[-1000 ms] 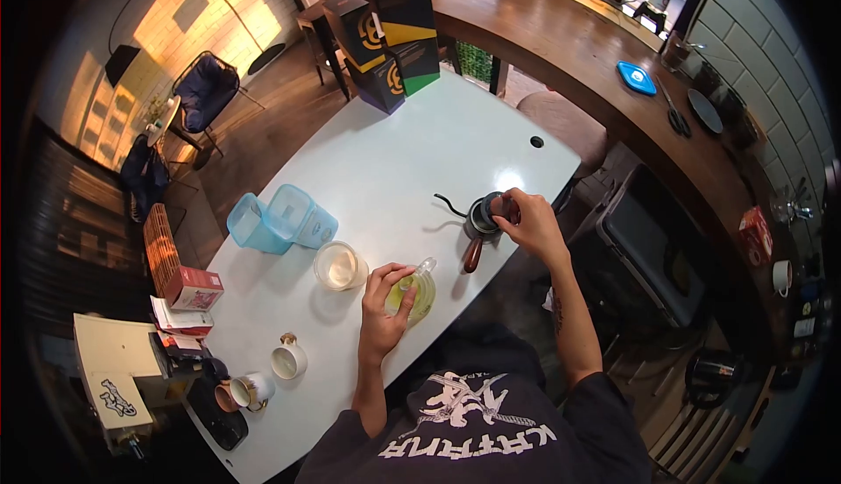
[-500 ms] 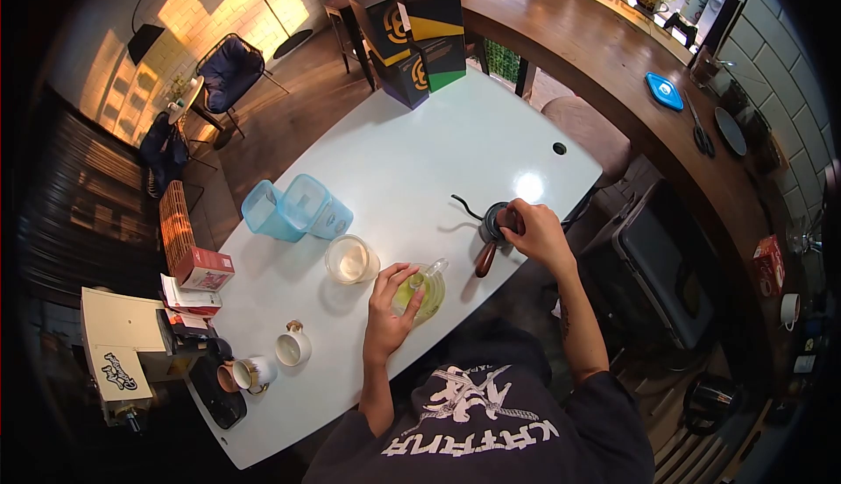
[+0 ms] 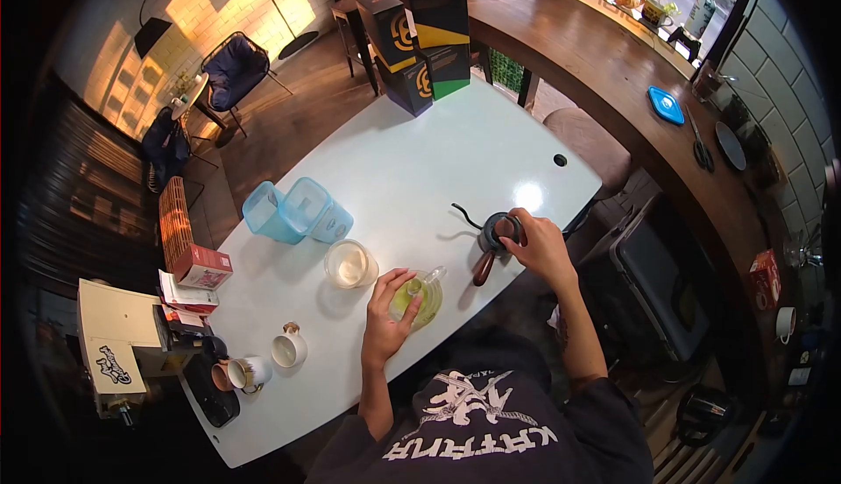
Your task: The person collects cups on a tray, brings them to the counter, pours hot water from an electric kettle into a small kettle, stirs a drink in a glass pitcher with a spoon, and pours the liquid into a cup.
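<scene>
My left hand (image 3: pixel 385 316) curls over the top of a clear glass teapot (image 3: pixel 427 310) with yellow-green liquid in it, fingers and thumb around its lid. The teapot's clear glass piece (image 3: pixel 437 274) points up and right. At the right, my right hand (image 3: pixel 545 252) pinches the brown knob (image 3: pixel 505 227) of a dark gooseneck kettle's lid. The kettle (image 3: pixel 491 240) stands on the white table, its thin spout (image 3: pixel 465 214) to the upper left and its wooden handle (image 3: pixel 483 268) toward me. Beside my left hand is a glass jar (image 3: pixel 351 264) with pale contents.
Two light-blue plastic containers (image 3: pixel 307 208) stand beyond the jar. White cups (image 3: pixel 288 350) and a dark tray (image 3: pixel 215 394) are at the table's left end, near a cream machine (image 3: pixel 114 335). Black boxes (image 3: pixel 438 33) are stacked at the far end. A wooden counter (image 3: pixel 561 42) curves along the right.
The view has shifted slightly. My right fingers sit a little more to the side of the kettle's lid knob. My left hand stays on the teapot.
</scene>
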### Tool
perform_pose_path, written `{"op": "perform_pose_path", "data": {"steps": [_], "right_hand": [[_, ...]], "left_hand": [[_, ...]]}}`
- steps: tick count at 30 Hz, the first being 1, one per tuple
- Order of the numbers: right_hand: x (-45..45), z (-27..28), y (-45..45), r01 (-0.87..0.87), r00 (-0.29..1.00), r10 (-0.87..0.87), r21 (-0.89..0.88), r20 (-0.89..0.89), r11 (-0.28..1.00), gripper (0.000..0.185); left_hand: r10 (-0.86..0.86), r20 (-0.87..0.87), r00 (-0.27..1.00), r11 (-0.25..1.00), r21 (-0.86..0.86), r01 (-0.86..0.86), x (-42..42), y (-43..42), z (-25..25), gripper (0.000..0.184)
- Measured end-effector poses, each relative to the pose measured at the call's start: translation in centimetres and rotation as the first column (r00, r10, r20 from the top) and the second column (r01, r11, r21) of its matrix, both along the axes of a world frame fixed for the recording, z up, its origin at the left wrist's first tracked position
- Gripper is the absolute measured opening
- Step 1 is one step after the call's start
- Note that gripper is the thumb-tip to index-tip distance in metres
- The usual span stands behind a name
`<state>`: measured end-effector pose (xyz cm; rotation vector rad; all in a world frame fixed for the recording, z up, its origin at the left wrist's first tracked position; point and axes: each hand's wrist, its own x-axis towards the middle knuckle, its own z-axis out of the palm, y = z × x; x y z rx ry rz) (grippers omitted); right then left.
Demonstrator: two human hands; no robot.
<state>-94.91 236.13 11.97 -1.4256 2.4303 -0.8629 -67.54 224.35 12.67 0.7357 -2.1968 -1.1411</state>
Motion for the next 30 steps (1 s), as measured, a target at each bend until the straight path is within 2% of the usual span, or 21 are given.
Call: {"op": "perform_pose_path", "data": {"steps": [4, 6, 7, 8, 10, 11, 15, 18, 21, 26, 30], "right_hand": [[1.7, 0.9, 1.0, 0.038, 0.999, -0.038, -0.003, -0.021, 0.999, 0.044], [3.4, 0.0, 1.1, 0.191, 0.977, -0.197, -0.080, -0.082, 0.978, 0.056], [4.0, -0.4, 1.1, 0.157, 0.984, -0.161, -0.049, -0.073, 0.986, 0.074], [4.8, -0.3, 1.1, 0.148, 0.985, -0.152, -0.050, -0.076, 0.988, 0.074], [6.5, 0.6, 0.9, 0.110, 0.990, -0.116, 0.073, 0.080, 0.991, 0.086], [7.0, -0.7, 0.7, 0.070, 0.996, -0.073, 0.064, 0.042, 0.995, 0.095], [8.0, -3.5, -0.3, 0.081, 0.995, -0.081, 0.004, 0.064, 0.997, 0.099], [8.0, -3.6, -0.8, 0.081, 0.990, -0.078, -0.024, 0.116, 0.996, 0.097], [7.9, -3.0, -1.2, 0.088, 0.985, -0.093, 0.039, 0.143, 0.995, 0.093], [6.4, -2.9, -0.3, 0.132, 0.987, -0.137, 0.069, 0.082, 0.989, 0.088], [5.4, -3.5, 0.7, 0.129, 0.991, -0.133, 0.102, 0.029, 0.986, 0.085]], "left_hand": [[0.025, 0.014, 1.000, 0.999, -0.042, -0.024, 0.1, 0.4, -0.3, 0.045], [0.045, 0.018, 0.999, 0.998, -0.039, -0.044, 0.1, 0.6, -0.4, 0.050], [0.052, 0.051, 0.997, 0.998, -0.043, -0.050, 0.1, 0.7, -0.3, 0.055], [0.060, 0.086, 0.994, 0.997, -0.047, -0.056, 0.2, 0.9, -0.2, 0.060], [0.087, 0.096, 0.992, 0.995, -0.049, -0.082, 0.1, 1.4, -0.2, 0.065], [0.105, 0.106, 0.989, 0.994, -0.052, -0.100, 0.0, 1.6, -0.3, 0.070], [0.157, 0.094, 0.983, 0.987, -0.055, -0.152, -0.4, 2.2, -1.3, 0.075], [0.187, 0.063, 0.980, 0.980, -0.074, -0.182, -0.5, 2.2, -2.3, 0.075], [0.178, 0.123, 0.976, 0.984, -0.050, -0.173, -0.7, 2.2, -2.1, 0.076], [0.167, 0.066, 0.984, 0.985, -0.047, -0.164, -0.6, 1.9, -2.5, 0.072], [0.170, 0.085, 0.982, 0.983, -0.079, -0.164, -0.7, 1.8, -2.5, 0.073]]}}
